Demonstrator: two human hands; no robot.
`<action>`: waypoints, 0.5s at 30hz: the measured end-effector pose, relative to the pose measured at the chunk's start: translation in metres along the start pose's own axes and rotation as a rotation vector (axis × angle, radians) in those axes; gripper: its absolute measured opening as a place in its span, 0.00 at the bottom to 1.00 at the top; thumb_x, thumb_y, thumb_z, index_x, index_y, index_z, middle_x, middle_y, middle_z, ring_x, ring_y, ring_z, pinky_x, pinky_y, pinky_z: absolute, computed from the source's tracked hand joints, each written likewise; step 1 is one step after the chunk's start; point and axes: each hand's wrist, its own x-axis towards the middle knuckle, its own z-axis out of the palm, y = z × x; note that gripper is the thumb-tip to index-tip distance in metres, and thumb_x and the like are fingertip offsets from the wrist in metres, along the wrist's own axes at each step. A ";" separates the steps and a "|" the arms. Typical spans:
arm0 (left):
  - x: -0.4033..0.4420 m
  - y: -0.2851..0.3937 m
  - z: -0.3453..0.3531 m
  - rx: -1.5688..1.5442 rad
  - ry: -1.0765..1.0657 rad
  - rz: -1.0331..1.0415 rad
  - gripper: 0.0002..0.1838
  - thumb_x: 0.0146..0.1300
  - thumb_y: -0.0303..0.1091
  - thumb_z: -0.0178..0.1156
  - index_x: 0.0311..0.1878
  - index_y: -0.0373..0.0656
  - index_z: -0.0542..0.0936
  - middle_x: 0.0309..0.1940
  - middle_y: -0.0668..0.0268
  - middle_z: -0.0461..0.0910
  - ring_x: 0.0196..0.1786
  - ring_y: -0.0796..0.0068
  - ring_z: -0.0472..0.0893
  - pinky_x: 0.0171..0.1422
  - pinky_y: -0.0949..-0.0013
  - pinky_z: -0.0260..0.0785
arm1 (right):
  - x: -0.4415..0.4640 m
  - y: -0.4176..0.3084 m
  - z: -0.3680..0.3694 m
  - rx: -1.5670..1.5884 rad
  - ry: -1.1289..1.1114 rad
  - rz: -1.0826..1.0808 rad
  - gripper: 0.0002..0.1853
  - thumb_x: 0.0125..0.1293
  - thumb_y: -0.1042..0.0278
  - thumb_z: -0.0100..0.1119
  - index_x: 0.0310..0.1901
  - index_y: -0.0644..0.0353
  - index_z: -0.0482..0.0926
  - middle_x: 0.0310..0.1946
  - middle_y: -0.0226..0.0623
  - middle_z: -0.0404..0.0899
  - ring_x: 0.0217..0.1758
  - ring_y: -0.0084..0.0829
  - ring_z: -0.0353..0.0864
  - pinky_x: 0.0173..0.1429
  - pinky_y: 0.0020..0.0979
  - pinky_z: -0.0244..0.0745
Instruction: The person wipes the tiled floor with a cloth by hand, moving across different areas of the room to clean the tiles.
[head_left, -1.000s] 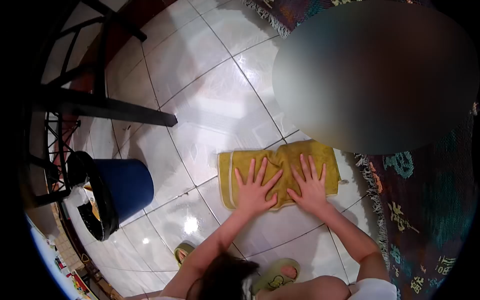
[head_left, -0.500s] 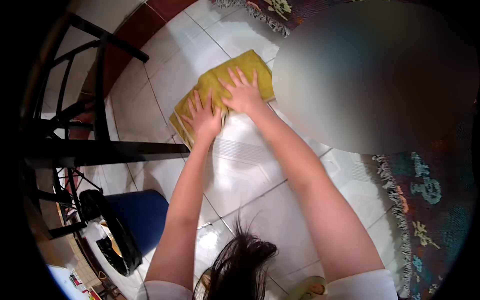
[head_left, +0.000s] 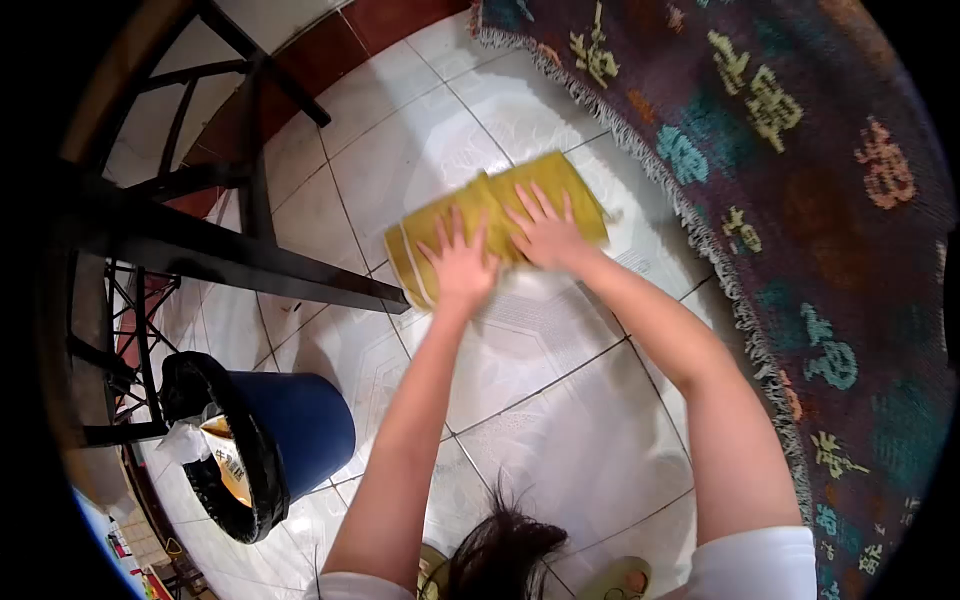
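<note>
A folded mustard-yellow cloth point(head_left: 480, 195) with a pale stripe near its left end lies flat on the white tiled floor point(head_left: 540, 400). My left hand point(head_left: 463, 262) presses on the left half of the cloth, fingers spread. On its right half rests my right hand point(head_left: 548, 235), palm down with the fingers apart and slightly blurred. Both arms reach straight forward and down. Neither hand is wrapped around anything.
To the left stands black metal furniture point(head_left: 300, 262), one leg ending close to the cloth. Below it is a blue bin point(head_left: 305, 425) with a black liner and rubbish inside. A fringed, dark patterned rug or cover point(head_left: 800, 230) runs along the right. Sandals point(head_left: 615, 580) show at the bottom.
The cloth and both hands appear farther right and lower in view, and the cloth's angle has shifted. The view itself has moved too. A blurred patch over the patterned fabric is gone.
</note>
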 end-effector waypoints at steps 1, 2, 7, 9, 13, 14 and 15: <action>-0.025 0.012 0.001 -0.021 0.020 0.043 0.42 0.55 0.52 0.53 0.75 0.65 0.55 0.77 0.55 0.42 0.78 0.45 0.38 0.70 0.23 0.28 | -0.029 0.006 0.003 -0.004 -0.007 -0.025 0.32 0.70 0.47 0.40 0.74 0.39 0.52 0.78 0.30 0.31 0.81 0.36 0.27 0.74 0.64 0.20; -0.050 0.030 -0.005 -0.049 0.006 0.060 0.41 0.54 0.51 0.53 0.75 0.64 0.56 0.77 0.55 0.42 0.78 0.45 0.38 0.70 0.24 0.27 | -0.061 0.010 0.000 -0.017 -0.060 -0.032 0.32 0.70 0.46 0.41 0.74 0.40 0.53 0.78 0.32 0.32 0.81 0.37 0.28 0.74 0.65 0.22; -0.178 0.116 -0.018 -0.155 -0.117 0.142 0.42 0.51 0.47 0.52 0.74 0.60 0.59 0.77 0.52 0.42 0.78 0.42 0.39 0.69 0.23 0.27 | -0.237 0.018 0.019 -0.064 -0.084 -0.011 0.32 0.68 0.45 0.45 0.72 0.46 0.58 0.78 0.39 0.35 0.80 0.42 0.31 0.73 0.67 0.31; -0.228 0.144 -0.029 -0.199 -0.212 0.195 0.42 0.50 0.48 0.53 0.74 0.61 0.59 0.77 0.52 0.42 0.77 0.42 0.40 0.67 0.21 0.27 | -0.311 0.012 0.031 -0.085 -0.066 0.035 0.33 0.67 0.45 0.46 0.71 0.48 0.59 0.77 0.40 0.37 0.80 0.43 0.33 0.72 0.67 0.32; -0.328 0.174 -0.021 -0.244 -0.322 0.354 0.42 0.50 0.49 0.54 0.73 0.64 0.60 0.77 0.52 0.43 0.77 0.41 0.41 0.66 0.18 0.29 | -0.441 -0.021 0.045 0.007 -0.198 0.211 0.31 0.66 0.47 0.49 0.68 0.49 0.64 0.77 0.41 0.41 0.79 0.44 0.37 0.72 0.68 0.34; -0.349 0.177 -0.020 -0.245 -0.338 0.388 0.42 0.50 0.49 0.54 0.73 0.64 0.60 0.77 0.52 0.44 0.77 0.41 0.41 0.65 0.18 0.29 | -0.460 -0.028 0.049 0.030 -0.231 0.256 0.30 0.66 0.48 0.50 0.68 0.48 0.65 0.77 0.41 0.42 0.79 0.44 0.38 0.71 0.68 0.34; -0.359 0.180 -0.022 -0.246 -0.351 0.420 0.41 0.50 0.49 0.54 0.73 0.65 0.60 0.76 0.52 0.44 0.77 0.41 0.42 0.65 0.18 0.29 | -0.471 -0.032 0.052 0.055 -0.204 0.275 0.30 0.66 0.48 0.51 0.68 0.47 0.66 0.77 0.41 0.42 0.79 0.44 0.39 0.71 0.69 0.34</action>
